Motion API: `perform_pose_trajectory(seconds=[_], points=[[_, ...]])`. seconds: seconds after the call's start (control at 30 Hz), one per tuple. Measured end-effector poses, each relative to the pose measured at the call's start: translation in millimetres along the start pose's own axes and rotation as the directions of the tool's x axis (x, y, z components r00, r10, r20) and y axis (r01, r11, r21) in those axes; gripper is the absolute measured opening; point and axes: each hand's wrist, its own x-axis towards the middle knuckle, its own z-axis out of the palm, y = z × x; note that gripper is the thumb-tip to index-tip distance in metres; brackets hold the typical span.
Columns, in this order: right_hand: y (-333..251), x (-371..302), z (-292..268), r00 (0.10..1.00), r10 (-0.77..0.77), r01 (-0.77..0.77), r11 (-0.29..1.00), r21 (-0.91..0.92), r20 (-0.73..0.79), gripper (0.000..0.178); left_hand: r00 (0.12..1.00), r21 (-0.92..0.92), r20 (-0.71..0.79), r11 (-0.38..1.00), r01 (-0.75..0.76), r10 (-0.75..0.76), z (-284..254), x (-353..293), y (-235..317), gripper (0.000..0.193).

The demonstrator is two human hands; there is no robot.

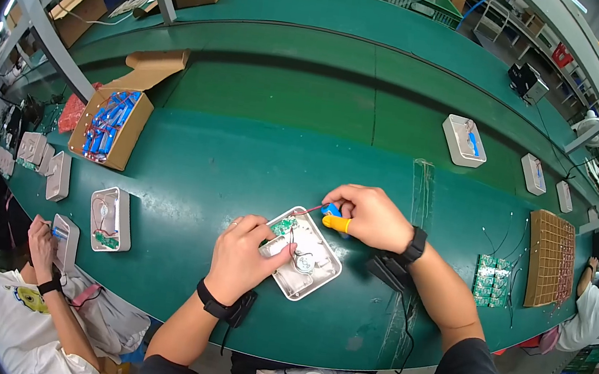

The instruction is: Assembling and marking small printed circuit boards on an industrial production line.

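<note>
A white plastic case (329, 284) lies open side up on the bench in front of me. A green circuit board (283, 227), thin wires and a round whitish part (303, 263) sit inside it. My left hand (240, 258) grips the case's left side, its thumb reaching over the inside. My right hand (378, 219) pinches a blue battery (330, 209) just above the case's far right corner. A red wire (309, 211) runs from that battery toward the board. One finger of this hand wears a yellow finger cot (337, 224); the battery is partly covered by fingers.
A cardboard box of blue batteries (134, 129) stands far left. Another white case (128, 229) lies left, near a co-worker's hand (42, 245). Green boards (491, 280) and a brown tray (544, 262) lie right. More cases (449, 134) sit on the green belt (288, 96).
</note>
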Motion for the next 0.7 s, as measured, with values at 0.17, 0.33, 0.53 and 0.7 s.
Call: perform_pose_trajectory(seconds=[0.17, 0.33, 0.53, 0.7], points=[[-8, -12, 13, 0.993, -0.100, 0.086, 0.974, 0.208, 0.059, 0.034, 1.000, 0.023, 0.008, 1.000, -0.010, 0.010, 1, -1, -2, 0.032], [-17, -23, 36, 0.965, -0.261, 0.256, 0.952, -0.171, -0.010, 0.028, 1.000, 0.004, -0.003, 1.000, -0.004, 0.004, 0, 0, 0, 0.032], [3, -14, 51, 0.922, -0.379, 0.348, 0.900, -0.261, -0.079, 0.019, 1.000, -0.002, -0.004, 1.000, -0.014, 0.014, 1, 0, -1, 0.033], [4, -6, 51, 0.899, -0.423, 0.389, 0.891, -0.236, -0.112, 0.017, 1.000, -0.005, -0.005, 1.000, -0.019, 0.019, 0, -2, -2, 0.033]])
